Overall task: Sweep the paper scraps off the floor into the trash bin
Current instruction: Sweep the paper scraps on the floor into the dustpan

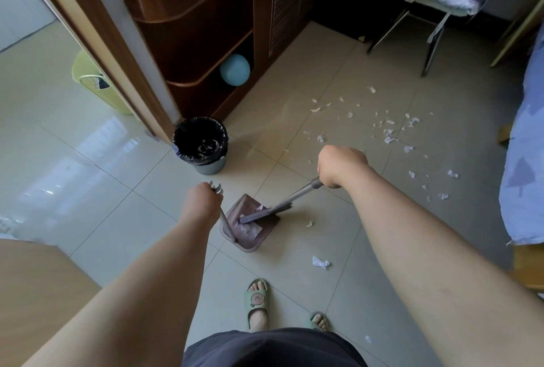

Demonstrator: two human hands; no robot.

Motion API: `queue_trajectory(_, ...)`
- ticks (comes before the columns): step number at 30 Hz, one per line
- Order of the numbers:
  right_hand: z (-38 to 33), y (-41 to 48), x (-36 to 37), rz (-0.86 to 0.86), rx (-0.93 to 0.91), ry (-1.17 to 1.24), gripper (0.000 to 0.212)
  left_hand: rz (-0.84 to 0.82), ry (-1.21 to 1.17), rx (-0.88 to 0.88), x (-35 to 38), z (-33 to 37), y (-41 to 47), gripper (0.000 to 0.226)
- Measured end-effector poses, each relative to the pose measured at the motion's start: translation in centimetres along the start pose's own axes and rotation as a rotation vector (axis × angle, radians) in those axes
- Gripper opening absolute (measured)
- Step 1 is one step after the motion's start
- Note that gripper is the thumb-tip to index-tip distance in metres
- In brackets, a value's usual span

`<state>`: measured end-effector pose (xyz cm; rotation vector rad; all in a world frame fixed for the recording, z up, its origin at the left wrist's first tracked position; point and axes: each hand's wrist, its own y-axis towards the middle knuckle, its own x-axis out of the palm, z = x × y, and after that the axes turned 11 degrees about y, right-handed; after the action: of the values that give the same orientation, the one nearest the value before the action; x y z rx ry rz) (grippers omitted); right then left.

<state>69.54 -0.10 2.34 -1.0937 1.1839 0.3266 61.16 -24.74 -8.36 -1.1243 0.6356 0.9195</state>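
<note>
Grips dustpan handle (227,224) in left hand (203,198) and broom (266,213) in right hand (341,165), with few paper scraps (390,140) in the dustpan (250,246) and most strewn beyond, and risks flicking them past it by sweeping hard.

Soft daylight from the left throws bright glare across the glossy floor tiles (97,143); the cabinet (206,28) recesses stay dim, and wide-angle distortion bends the frame's edges.

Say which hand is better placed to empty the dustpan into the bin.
The left hand: it grips the dustpan handle, and the bin stands on its side. The right hand holds the broom.
</note>
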Motion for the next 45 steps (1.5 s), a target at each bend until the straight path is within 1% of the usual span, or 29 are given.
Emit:
queue_trajectory(1,-0.1,0.0,-0.4,0.026,-0.008,-0.013,0.012,-0.001,0.015,0.008,0.0,0.1,0.1,0.023)
queue_trajectory(5,0.0,0.2,-1.7,0.080,0.006,-0.010,0.011,0.003,0.084,0.052,-0.1,0.6,0.2,0.022)
queue_trajectory(7,0.0,0.5,-2.2,0.083,0.040,0.024,0.017,0.006,0.110,0.060,-0.1,0.8,0.3,0.017)
queue_trajectory(10,0.1,0.9,-2.0,0.089,0.083,0.105,0.024,0.016,0.114,0.050,0.1,0.8,0.1,0.017)
queue_trajectory(12,0.1,1.0,-1.1,0.086,0.098,0.151,0.021,0.006,0.092,0.040,0.2,0.6,0.1,0.016)
queue_trajectory(15,-0.2,0.9,1.0,0.034,0.101,0.174,0.015,0.003,0.078,0.012,0.3,0.2,0.1,0.016)
queue_trajectory(18,-0.7,0.7,2.3,-0.017,0.070,0.095,0.014,0.007,0.063,0.005,0.2,0.0,0.0,0.019)
queue_trajectory(20,-0.8,0.8,1.9,-0.034,0.049,0.033,0.017,0.002,0.071,0.011,0.2,0.0,0.0,0.015)
queue_trajectory(22,-0.8,0.7,0.7,-0.033,0.029,-0.030,0.022,-0.004,0.071,0.011,0.2,0.0,0.0,0.013)
queue_trajectory(24,-0.8,0.5,-0.2,-0.021,0.009,-0.089,0.018,-0.015,0.069,0.021,0.2,0.0,0.0,0.014)
queue_trajectory(26,-0.7,0.1,-0.2,-0.015,0.017,-0.110,0.016,-0.022,0.073,0.036,0.1,0.0,-0.1,0.017)
queue_trajectory(28,-0.5,-0.2,0.1,0.002,0.045,-0.101,0.020,-0.021,0.080,0.048,-0.2,-0.1,-0.2,0.022)
queue_trajectory(31,0.0,-0.2,-0.2,0.044,0.092,-0.044,0.026,0.019,0.032,0.029,-0.3,-0.5,-0.5,0.022)
queue_trajectory(34,0.9,0.2,-0.7,0.095,0.176,0.069,0.033,0.060,0.011,-0.018,-0.3,-0.8,-0.9,0.021)
queue_trajectory(37,1.4,0.9,-0.3,0.142,0.226,0.204,0.028,0.075,0.031,-0.052,-0.7,-1.2,-1.0,0.017)
queue_trajectory(41,0.3,1.6,1.6,0.130,0.273,0.380,0.026,0.094,0.039,-0.048,-1.2,-1.5,-0.8,0.020)
queue_trajectory(43,-0.6,2.0,2.8,0.117,0.273,0.426,0.017,0.104,0.040,-0.060,-1.5,-1.6,-0.6,0.020)
queue_trajectory(45,-1.5,2.2,3.9,0.099,0.249,0.419,0.014,0.110,0.039,-0.071,-1.7,-1.7,-0.3,0.021)
